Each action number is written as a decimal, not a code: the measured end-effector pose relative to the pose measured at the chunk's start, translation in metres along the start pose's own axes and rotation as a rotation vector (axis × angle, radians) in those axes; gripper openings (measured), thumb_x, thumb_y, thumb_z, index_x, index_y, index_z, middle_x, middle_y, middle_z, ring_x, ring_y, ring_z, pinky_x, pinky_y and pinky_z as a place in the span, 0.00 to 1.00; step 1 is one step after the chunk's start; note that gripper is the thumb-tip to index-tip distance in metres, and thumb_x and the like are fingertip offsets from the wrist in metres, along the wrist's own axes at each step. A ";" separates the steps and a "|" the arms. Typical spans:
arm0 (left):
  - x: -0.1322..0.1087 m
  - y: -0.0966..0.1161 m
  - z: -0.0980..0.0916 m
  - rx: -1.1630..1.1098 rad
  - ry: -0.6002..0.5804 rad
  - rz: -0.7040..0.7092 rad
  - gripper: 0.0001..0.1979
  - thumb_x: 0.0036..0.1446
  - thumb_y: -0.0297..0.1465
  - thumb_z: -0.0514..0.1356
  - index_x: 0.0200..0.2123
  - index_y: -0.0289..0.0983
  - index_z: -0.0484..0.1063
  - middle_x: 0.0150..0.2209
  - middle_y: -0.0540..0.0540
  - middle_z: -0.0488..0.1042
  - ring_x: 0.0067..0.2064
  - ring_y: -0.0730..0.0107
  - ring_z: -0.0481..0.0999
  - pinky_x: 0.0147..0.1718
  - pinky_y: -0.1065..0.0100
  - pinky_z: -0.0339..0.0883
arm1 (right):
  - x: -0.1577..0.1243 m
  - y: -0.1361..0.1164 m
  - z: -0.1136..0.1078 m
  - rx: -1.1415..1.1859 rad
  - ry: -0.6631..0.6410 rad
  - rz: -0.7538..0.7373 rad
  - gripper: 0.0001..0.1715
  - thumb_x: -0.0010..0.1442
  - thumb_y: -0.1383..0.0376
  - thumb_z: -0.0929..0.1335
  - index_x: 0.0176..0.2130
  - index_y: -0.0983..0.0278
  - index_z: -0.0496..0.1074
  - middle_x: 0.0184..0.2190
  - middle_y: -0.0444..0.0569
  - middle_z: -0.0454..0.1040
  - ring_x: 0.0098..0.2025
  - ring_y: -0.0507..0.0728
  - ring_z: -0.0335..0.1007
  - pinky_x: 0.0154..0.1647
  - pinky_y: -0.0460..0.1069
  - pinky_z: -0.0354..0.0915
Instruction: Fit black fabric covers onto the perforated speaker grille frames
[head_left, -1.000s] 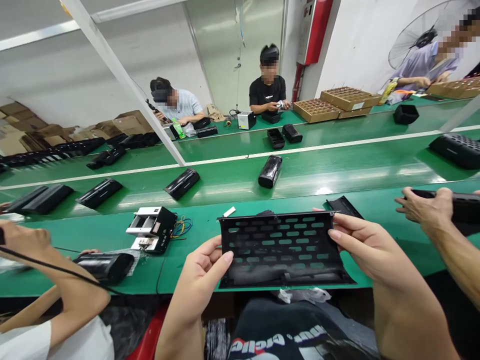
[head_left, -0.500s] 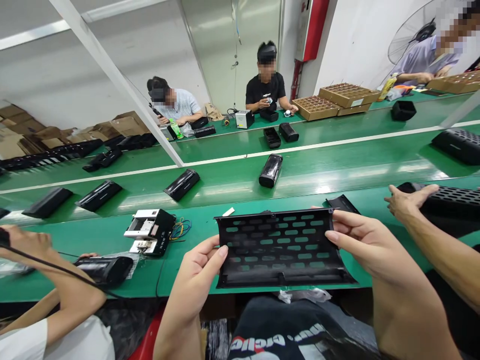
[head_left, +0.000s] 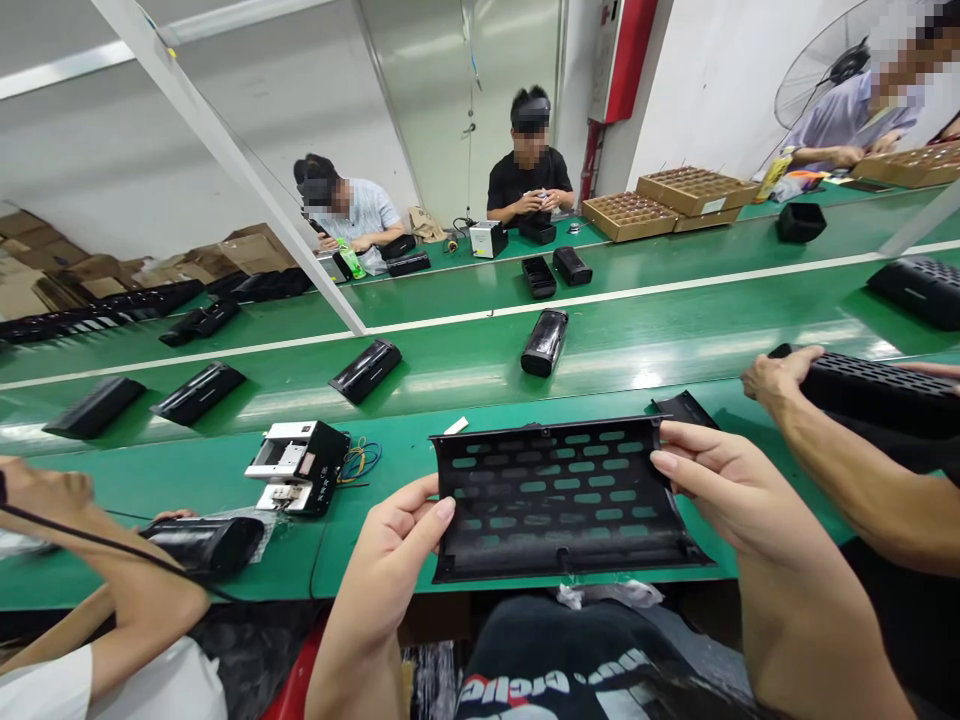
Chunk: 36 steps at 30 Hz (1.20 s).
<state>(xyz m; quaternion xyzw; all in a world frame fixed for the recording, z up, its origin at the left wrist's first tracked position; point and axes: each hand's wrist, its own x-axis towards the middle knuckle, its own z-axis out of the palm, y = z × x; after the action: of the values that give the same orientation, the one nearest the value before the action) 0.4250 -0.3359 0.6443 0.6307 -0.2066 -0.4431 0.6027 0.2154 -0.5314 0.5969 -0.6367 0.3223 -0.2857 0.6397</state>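
Left hand [head_left: 405,530] and right hand [head_left: 720,482] pinch the ends of a slotted panel [head_left: 553,508] held between them, thumbs on its near face. Lettering [head_left: 517,690] on the shirt [head_left: 562,635] below is unclear; marks [head_left: 323,484] on the machine [head_left: 296,465], beyond the left hand, are too small to read.

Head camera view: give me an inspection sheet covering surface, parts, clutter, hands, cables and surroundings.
Surface: green worktop, bearing a white and black device.
Job's things: slotted black panel, held lengthwise across the view.
Clutter: small white strip and curved black piece beyond the panel.
Hands: left hand grips the panel's left end; right hand, its right end.
Cables: blue and yellow wires beside the device; black cable crossing a neighbour's arm.
Surroundings: black housings on a green belt; people across it and at both sides.
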 end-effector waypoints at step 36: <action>0.142 -0.224 -0.064 0.951 0.448 -0.414 0.24 0.45 0.32 0.60 0.46 0.27 0.62 0.47 0.29 0.65 0.50 0.52 0.65 0.48 0.61 0.56 | 0.065 0.250 -0.029 0.593 0.788 0.456 0.10 0.44 0.73 0.67 0.23 0.64 0.59 0.14 0.37 0.62 0.15 0.45 0.59 0.17 0.40 0.62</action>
<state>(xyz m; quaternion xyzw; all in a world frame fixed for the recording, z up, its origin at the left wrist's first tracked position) 0.4892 -0.3695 0.3817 0.9388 -0.1226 -0.2656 0.1818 0.2227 -0.5931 0.3447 -0.1876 0.5734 -0.4354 0.6682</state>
